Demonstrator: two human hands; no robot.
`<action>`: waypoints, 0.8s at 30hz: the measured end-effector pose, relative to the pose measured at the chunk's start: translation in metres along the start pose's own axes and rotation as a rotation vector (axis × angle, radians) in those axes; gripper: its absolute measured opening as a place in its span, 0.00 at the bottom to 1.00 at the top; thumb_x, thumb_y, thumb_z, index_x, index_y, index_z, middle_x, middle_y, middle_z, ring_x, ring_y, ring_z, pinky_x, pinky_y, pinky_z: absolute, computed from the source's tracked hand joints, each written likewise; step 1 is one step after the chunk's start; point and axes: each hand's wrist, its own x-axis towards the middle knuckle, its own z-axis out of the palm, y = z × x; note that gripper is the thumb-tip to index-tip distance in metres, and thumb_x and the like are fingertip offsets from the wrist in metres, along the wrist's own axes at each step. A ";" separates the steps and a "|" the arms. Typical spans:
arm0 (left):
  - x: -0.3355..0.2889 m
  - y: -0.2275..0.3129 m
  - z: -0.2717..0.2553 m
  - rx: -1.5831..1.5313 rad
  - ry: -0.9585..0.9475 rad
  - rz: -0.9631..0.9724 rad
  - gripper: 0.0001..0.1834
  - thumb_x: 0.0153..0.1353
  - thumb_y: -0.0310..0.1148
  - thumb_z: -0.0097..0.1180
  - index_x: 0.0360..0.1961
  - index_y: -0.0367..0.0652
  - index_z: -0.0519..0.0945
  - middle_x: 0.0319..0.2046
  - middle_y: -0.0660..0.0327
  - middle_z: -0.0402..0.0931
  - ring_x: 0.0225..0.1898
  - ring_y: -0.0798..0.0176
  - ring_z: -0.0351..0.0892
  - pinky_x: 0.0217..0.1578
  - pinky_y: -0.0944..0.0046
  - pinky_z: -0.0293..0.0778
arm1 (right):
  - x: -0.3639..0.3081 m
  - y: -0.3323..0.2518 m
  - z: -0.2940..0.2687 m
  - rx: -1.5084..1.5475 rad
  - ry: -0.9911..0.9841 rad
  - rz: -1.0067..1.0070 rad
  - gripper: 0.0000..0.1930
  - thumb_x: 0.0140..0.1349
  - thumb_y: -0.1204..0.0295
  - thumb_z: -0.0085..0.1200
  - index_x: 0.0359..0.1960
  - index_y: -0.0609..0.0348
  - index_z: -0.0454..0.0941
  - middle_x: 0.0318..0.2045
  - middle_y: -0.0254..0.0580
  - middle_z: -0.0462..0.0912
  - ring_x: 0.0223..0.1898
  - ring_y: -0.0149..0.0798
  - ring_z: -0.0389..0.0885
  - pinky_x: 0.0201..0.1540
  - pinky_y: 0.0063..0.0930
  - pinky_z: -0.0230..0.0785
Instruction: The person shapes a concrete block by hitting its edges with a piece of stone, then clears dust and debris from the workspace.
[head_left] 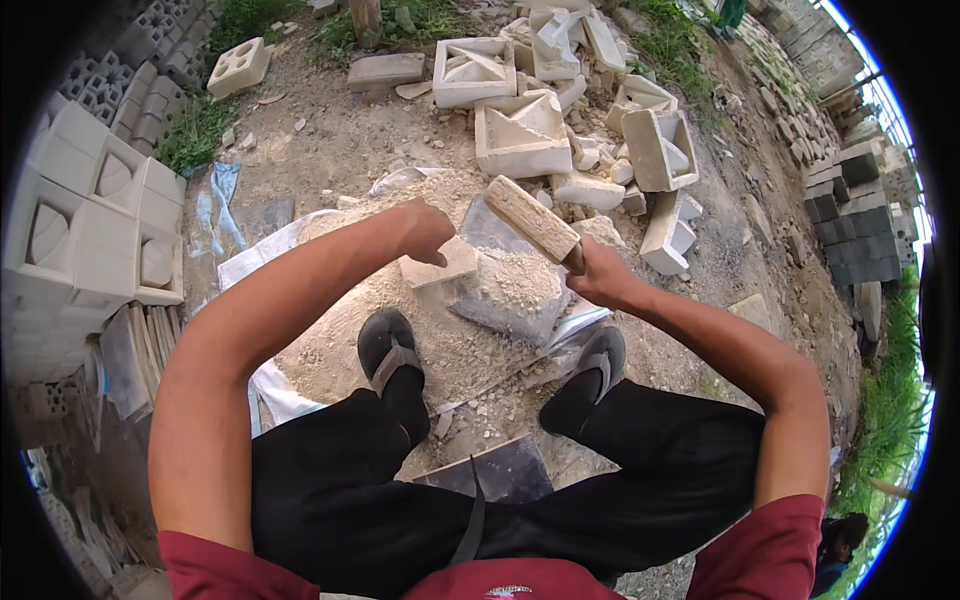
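My right hand (603,277) is wrapped round the handle of a wooden mallet (532,218). The mallet's thick, pale, dusty head is raised and tilts up to the left. Just above a flat, cream-coloured block piece (438,266), my left hand (425,232) hovers with bent fingers and the thumb apart from them. Nothing shows in its grasp, though the fingers are partly hidden. The piece lies beside a grey slab (500,320) heaped with pale crumbs (522,284). Both rest between my sandalled feet and the rubble ahead.
Pale crushed material (335,325) covers a white sheet (245,262). Broken moulded blocks (522,135) lie piled ahead. Decorative blocks (75,240) are stacked at left, grey blocks (865,225) at right. A dark board (505,470) lies between my legs. Another person (840,550) is partly visible at lower right.
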 end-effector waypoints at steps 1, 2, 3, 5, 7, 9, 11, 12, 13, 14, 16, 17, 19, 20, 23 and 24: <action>-0.004 0.000 -0.019 -0.043 0.025 -0.032 0.25 0.57 0.52 0.60 0.44 0.39 0.82 0.42 0.51 0.82 0.47 0.48 0.80 0.50 0.49 0.74 | 0.002 -0.015 -0.003 0.020 0.023 0.075 0.20 0.48 0.70 0.56 0.40 0.72 0.68 0.31 0.66 0.79 0.37 0.62 0.80 0.40 0.48 0.73; -0.008 0.003 -0.034 -0.068 0.064 -0.096 0.24 0.57 0.50 0.60 0.42 0.38 0.82 0.42 0.50 0.82 0.46 0.48 0.81 0.48 0.50 0.75 | 0.002 -0.031 -0.004 0.046 0.041 0.148 0.19 0.48 0.70 0.56 0.39 0.74 0.70 0.31 0.66 0.80 0.38 0.60 0.82 0.39 0.46 0.74; -0.015 0.004 -0.052 -0.079 0.107 -0.165 0.23 0.57 0.49 0.59 0.40 0.37 0.83 0.42 0.49 0.82 0.45 0.48 0.81 0.47 0.51 0.76 | 0.005 -0.047 -0.008 0.045 -0.002 0.219 0.18 0.48 0.71 0.56 0.37 0.75 0.72 0.31 0.66 0.81 0.38 0.59 0.82 0.40 0.45 0.75; -0.027 0.009 -0.084 -0.036 0.184 -0.290 0.19 0.56 0.43 0.59 0.41 0.39 0.84 0.43 0.51 0.82 0.46 0.50 0.82 0.47 0.54 0.77 | 0.008 -0.071 -0.018 0.050 -0.091 0.364 0.16 0.48 0.71 0.55 0.33 0.76 0.76 0.32 0.66 0.82 0.40 0.55 0.84 0.40 0.42 0.76; -0.022 0.026 -0.090 -0.146 0.284 -0.400 0.16 0.56 0.38 0.59 0.41 0.40 0.84 0.44 0.52 0.82 0.47 0.50 0.82 0.48 0.55 0.78 | 0.007 -0.041 0.008 -0.014 0.057 0.388 0.14 0.47 0.72 0.56 0.30 0.75 0.78 0.34 0.67 0.82 0.42 0.57 0.83 0.45 0.44 0.76; -0.011 0.030 -0.080 -0.402 0.423 -0.548 0.16 0.55 0.36 0.57 0.42 0.39 0.84 0.46 0.51 0.82 0.48 0.50 0.81 0.49 0.56 0.77 | 0.002 -0.021 0.034 -0.060 0.187 0.383 0.15 0.47 0.72 0.57 0.33 0.76 0.78 0.35 0.67 0.82 0.43 0.58 0.83 0.46 0.45 0.76; 0.008 0.079 -0.050 -0.794 0.428 -0.551 0.20 0.58 0.42 0.55 0.44 0.38 0.83 0.48 0.46 0.79 0.51 0.45 0.79 0.53 0.53 0.74 | -0.022 0.007 0.059 -0.006 0.264 0.494 0.21 0.47 0.72 0.60 0.41 0.76 0.73 0.41 0.67 0.81 0.45 0.60 0.81 0.48 0.47 0.75; 0.031 0.087 0.001 -0.796 0.528 -0.557 0.22 0.62 0.44 0.50 0.45 0.36 0.82 0.49 0.44 0.78 0.52 0.44 0.78 0.54 0.51 0.72 | -0.030 0.000 0.077 0.008 0.290 0.527 0.23 0.47 0.72 0.60 0.43 0.75 0.72 0.42 0.66 0.81 0.45 0.60 0.81 0.48 0.47 0.75; 0.044 0.137 0.011 -0.900 0.500 -0.530 0.24 0.64 0.44 0.46 0.49 0.34 0.79 0.49 0.39 0.77 0.52 0.41 0.77 0.55 0.50 0.71 | -0.058 0.026 0.085 -0.002 0.338 0.640 0.25 0.48 0.71 0.61 0.46 0.75 0.70 0.43 0.66 0.80 0.46 0.61 0.81 0.49 0.47 0.74; 0.048 0.162 0.033 -1.015 0.491 -0.645 0.26 0.65 0.44 0.43 0.53 0.31 0.75 0.52 0.37 0.74 0.56 0.40 0.74 0.57 0.51 0.69 | -0.066 0.029 0.094 0.014 0.363 0.634 0.25 0.48 0.70 0.60 0.46 0.74 0.69 0.42 0.67 0.80 0.46 0.61 0.80 0.48 0.47 0.74; 0.058 0.146 0.144 -0.809 0.659 -0.721 0.30 0.66 0.43 0.42 0.61 0.29 0.67 0.62 0.35 0.63 0.64 0.41 0.64 0.62 0.52 0.62 | -0.048 -0.018 0.126 0.077 0.378 0.515 0.24 0.50 0.69 0.59 0.45 0.73 0.67 0.40 0.69 0.80 0.46 0.62 0.80 0.48 0.48 0.73; 0.073 0.172 0.146 -0.831 0.777 -0.706 0.31 0.66 0.43 0.41 0.62 0.29 0.64 0.64 0.37 0.59 0.66 0.42 0.59 0.64 0.51 0.59 | -0.050 -0.011 0.124 0.075 0.379 0.556 0.25 0.51 0.67 0.59 0.46 0.74 0.67 0.40 0.69 0.80 0.46 0.62 0.80 0.48 0.48 0.74; 0.085 0.224 0.163 -0.883 0.972 -0.715 0.33 0.67 0.42 0.40 0.66 0.29 0.58 0.69 0.40 0.51 0.71 0.45 0.50 0.68 0.50 0.51 | -0.063 -0.009 0.140 0.110 0.353 0.603 0.28 0.51 0.66 0.60 0.48 0.75 0.66 0.40 0.70 0.80 0.47 0.62 0.80 0.48 0.47 0.74; 0.087 0.238 0.163 -0.812 0.892 -0.686 0.33 0.67 0.42 0.39 0.67 0.29 0.56 0.70 0.42 0.49 0.72 0.46 0.48 0.69 0.48 0.48 | -0.066 -0.008 0.144 0.137 0.360 0.604 0.29 0.51 0.67 0.60 0.49 0.75 0.65 0.42 0.70 0.79 0.47 0.62 0.80 0.49 0.47 0.74; 0.089 0.254 0.155 -0.649 0.700 -0.621 0.34 0.67 0.42 0.39 0.69 0.31 0.52 0.72 0.45 0.46 0.73 0.48 0.45 0.70 0.46 0.42 | -0.079 0.002 0.147 0.208 0.325 0.568 0.30 0.49 0.65 0.61 0.49 0.78 0.67 0.42 0.71 0.79 0.47 0.62 0.80 0.49 0.46 0.74; 0.092 0.250 0.150 -0.626 0.663 -0.611 0.35 0.67 0.42 0.39 0.69 0.31 0.52 0.72 0.46 0.47 0.73 0.48 0.45 0.70 0.45 0.41 | -0.080 0.002 0.146 0.235 0.306 0.546 0.31 0.49 0.64 0.62 0.48 0.78 0.68 0.41 0.72 0.79 0.47 0.62 0.80 0.49 0.45 0.75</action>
